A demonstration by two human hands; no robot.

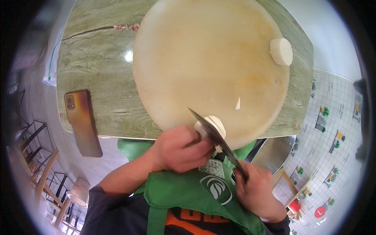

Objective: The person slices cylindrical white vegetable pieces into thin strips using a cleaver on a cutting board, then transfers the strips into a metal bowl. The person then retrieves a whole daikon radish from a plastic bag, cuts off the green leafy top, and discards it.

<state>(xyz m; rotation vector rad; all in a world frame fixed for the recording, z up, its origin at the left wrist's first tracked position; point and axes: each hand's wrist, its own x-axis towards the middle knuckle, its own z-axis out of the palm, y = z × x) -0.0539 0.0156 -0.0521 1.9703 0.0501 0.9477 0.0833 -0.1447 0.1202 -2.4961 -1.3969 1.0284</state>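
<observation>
desk [98,58]: green wood-grain top, a glare spot of light reflected on it
floor, right [333,129]: white tiles printed with small plant motifs
wooden chairs [47,184]: seen near left
wall, far right [333,39]: plain white

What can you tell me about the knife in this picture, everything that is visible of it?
The knife is a broad, cleaver-like blade of dark grey metal, seen almost edge-on, so its face is hard to judge. It slants from its tip near the cutting board's lower rim down to the right hand, which grips its handle; the handle itself is hidden. The blade rests against a white, round vegetable piece that the left hand steadies from the other side.
</observation>
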